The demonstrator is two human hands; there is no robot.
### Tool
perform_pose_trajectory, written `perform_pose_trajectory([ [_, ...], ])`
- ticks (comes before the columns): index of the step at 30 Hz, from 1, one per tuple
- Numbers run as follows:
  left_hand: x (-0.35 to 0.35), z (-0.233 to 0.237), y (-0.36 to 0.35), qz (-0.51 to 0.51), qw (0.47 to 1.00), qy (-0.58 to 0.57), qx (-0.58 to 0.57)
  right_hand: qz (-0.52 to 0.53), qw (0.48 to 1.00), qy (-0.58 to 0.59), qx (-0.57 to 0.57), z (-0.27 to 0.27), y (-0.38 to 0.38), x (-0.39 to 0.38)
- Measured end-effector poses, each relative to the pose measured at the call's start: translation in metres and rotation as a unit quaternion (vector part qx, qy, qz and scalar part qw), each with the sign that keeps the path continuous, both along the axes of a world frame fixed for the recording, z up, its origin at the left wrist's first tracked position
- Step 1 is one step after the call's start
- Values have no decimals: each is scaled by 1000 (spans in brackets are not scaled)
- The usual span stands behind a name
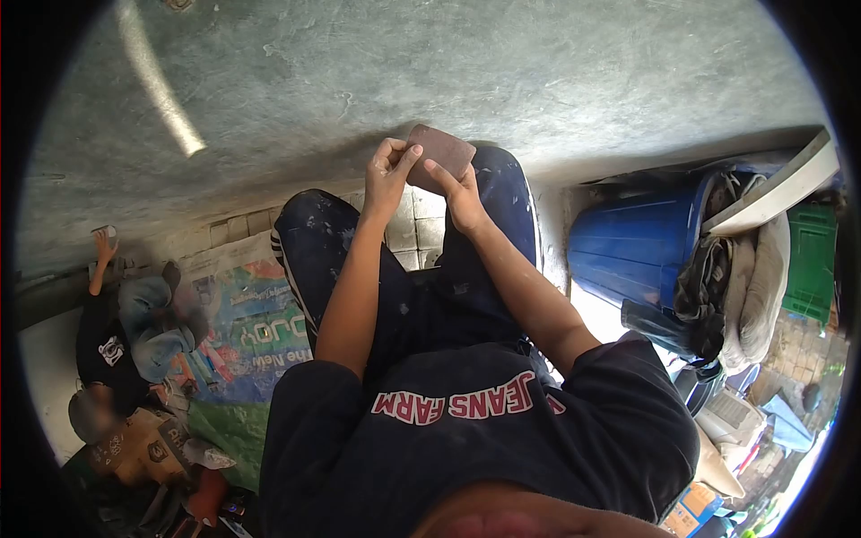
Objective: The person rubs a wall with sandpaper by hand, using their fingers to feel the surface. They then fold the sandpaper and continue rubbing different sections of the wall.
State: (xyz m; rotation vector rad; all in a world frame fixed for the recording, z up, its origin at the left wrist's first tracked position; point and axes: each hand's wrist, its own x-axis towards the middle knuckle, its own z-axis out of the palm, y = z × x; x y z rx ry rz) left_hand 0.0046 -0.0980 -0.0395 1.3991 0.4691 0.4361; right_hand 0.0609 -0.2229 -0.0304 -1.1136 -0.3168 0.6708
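Rough grey cement wall ahead. Tiled floor w/ printed sheet; blue bin & green crate on the right. Shirt reads "JEANS FARM"; sheet text only partly legible. Block: flat, brown, rectangular, held in front of the wall above the knees. L hand & R hand each have a closed grip on its edges.

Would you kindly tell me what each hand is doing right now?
Left hand: closed on the brown block.
Right hand: closed on the same block.
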Motion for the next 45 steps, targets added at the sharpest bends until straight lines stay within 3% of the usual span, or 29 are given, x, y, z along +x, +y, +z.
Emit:
perform_pose_trajectory([
  [4,3,-8,6,-7,1000,-11,1,-40,995,89,4,-1,1,1],
  [6,2,-12,7,-35,998,-44,-27,15,978,198,65,5,-3,8],
  [7,2,-13,7,-34,998,-44,-28,15,978,198,64,11,-5,11],
  [9,2,-12,7,-39,996,-59,-53,83,949,276,126,22,-10,19],
  [13,1,-10,8,-61,989,-77,-107,118,881,415,194,27,-15,22],
  [15,0,-11,9,-87,991,-49,-89,122,886,410,181,18,-13,23],
  [17,0,-12,8,-75,993,-35,-81,127,945,290,85,11,-8,24],
  [22,1,-14,11,-66,997,-2,-49,164,938,287,106,20,-4,18],
  [25,4,-15,7,-23,998,-31,-51,181,937,284,93,19,-6,18],
  [27,5,-18,10,15,999,-46,7,202,935,277,94,19,-5,17],
  [29,4,-18,11,16,999,-36,7,218,944,230,92,20,-3,14],
  [33,5,-25,10,32,999,-10,37,185,959,182,111,19,3,12],
  [37,9,-21,1,57,997,-36,39,152,981,102,57,-2,5,22],
  [39,14,-20,2,85,961,-78,252,133,988,64,32,-1,4,21],
  [43,9,-8,2,71,956,-70,277,84,995,43,-4,1,3,16],
  [45,7,-4,2,86,966,-83,229,77,996,37,-10,3,4,13],
])
